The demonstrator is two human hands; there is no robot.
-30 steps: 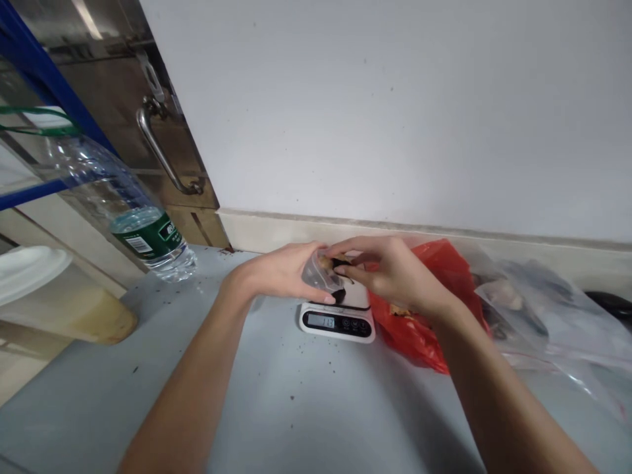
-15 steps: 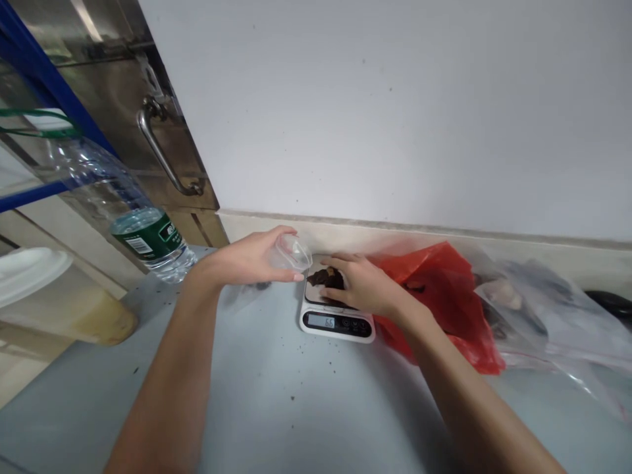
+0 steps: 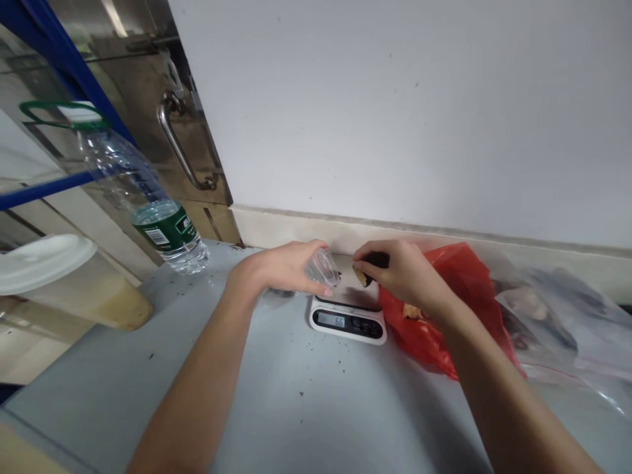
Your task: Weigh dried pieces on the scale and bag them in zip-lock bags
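My left hand [image 3: 281, 264] is closed on a small clear plastic bag [image 3: 322, 266], keeping its mouth turned toward the scale. The white digital kitchen scale [image 3: 348, 324] lies just below and right of it, its display showing digits that look like 66; I cannot make out a decimal point. Above the scale's plate my right hand [image 3: 407, 271] pinches dark brown dried pieces [image 3: 363, 275], one with a pale yellowish face. The fingers hide part of these pieces. A small dark scrap [image 3: 339, 273] shows beside the bag's mouth.
An open red plastic bag [image 3: 457, 266] with brown pieces sits right of the scale, beside clear bags [image 3: 567, 316]. On the left stand a large water bottle [image 3: 170, 234] and a lidded tub [image 3: 108, 296]. Crumbs dot the grey tabletop [image 3: 276, 395]. A white wall rises behind.
My right hand has lifted the dried pieces off the scale's plate. The bag in my left hand has come over the plate's left side. The view has shifted slightly.
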